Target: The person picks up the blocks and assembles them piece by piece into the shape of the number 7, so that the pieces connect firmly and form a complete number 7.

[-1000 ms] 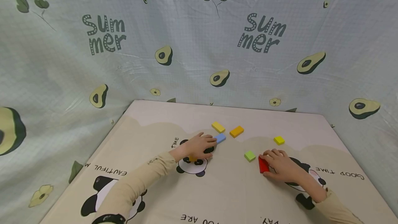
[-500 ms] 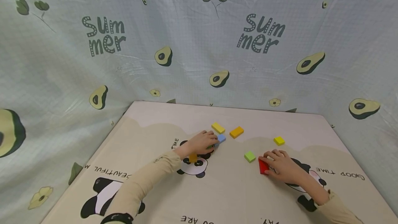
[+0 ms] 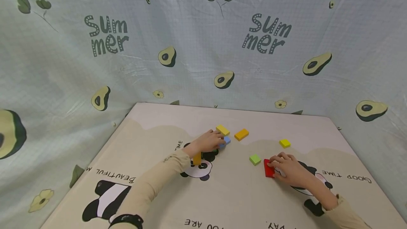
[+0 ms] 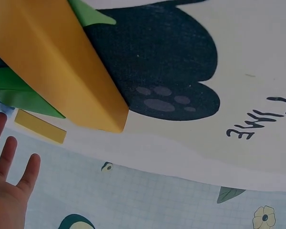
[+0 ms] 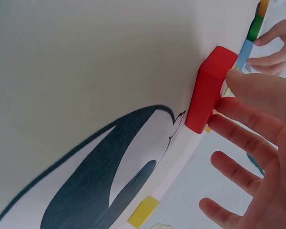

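In the head view my left hand [image 3: 210, 140] is over a blue block [image 3: 227, 140]. The right wrist view shows its thumb and a finger pinching that blue block [image 5: 245, 53], which lies against a green block [image 5: 255, 28]. An orange block [image 3: 197, 158] lies below this wrist and fills much of the left wrist view, with the green block [image 4: 26, 95] beside it. My right hand [image 3: 287, 169] is at a red block [image 3: 268, 169]. Its thumb and two fingertips touch one side of the red block [image 5: 212, 90], with the fingers spread and fairly straight.
A pale yellow block [image 3: 223, 130] and another orange block [image 3: 241, 134] lie beyond the blue one. A lime green block [image 3: 255, 159] sits left of the red block; a bright yellow block [image 3: 284, 143] lies farther back. A patterned cloth [image 3: 203, 45] hangs behind the printed table [image 3: 235, 193].
My left hand has shifted right and slightly away, farther over the blue block, uncovering more of the orange block. My right fingers have drawn back slightly, exposing more of the red block.
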A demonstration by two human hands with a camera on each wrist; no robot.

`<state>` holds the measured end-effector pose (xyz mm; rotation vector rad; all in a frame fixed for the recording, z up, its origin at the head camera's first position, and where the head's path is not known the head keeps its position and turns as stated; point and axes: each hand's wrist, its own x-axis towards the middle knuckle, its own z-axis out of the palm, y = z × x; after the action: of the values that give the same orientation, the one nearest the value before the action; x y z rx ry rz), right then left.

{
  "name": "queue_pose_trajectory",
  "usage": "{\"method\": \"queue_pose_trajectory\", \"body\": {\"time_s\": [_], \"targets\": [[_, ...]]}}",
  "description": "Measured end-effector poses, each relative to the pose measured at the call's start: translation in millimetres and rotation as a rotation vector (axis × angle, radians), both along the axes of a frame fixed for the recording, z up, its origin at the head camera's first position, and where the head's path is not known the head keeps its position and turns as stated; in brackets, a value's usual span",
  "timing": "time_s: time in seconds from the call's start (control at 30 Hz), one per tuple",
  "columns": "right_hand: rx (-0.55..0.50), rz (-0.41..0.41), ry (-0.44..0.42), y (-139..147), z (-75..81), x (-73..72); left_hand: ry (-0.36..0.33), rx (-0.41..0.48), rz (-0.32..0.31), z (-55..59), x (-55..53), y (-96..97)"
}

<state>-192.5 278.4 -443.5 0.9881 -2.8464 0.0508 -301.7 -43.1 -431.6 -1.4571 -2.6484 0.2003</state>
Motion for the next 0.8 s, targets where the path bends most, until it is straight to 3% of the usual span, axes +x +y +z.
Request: {"method": "queue_pose_trajectory", "body": {"time_s": [0.17, 0.47, 0.8], "targets": [[0.003, 0.040, 0.015, 0.0, 4.2, 2.0, -0.018, 0.002, 0.006, -0.6, -3.9, -0.3], [-0.010, 0.008, -0.025, 3.0, 3.5, 1.8, -0.068, -0.043, 0.027, 0.6, -8.5, 2.5], [-0.014, 0.006, -0.030, 4.7, 2.2, 1.2, -0.163, -0.102, 0.092, 4.9, -12.5, 8.5]]}}
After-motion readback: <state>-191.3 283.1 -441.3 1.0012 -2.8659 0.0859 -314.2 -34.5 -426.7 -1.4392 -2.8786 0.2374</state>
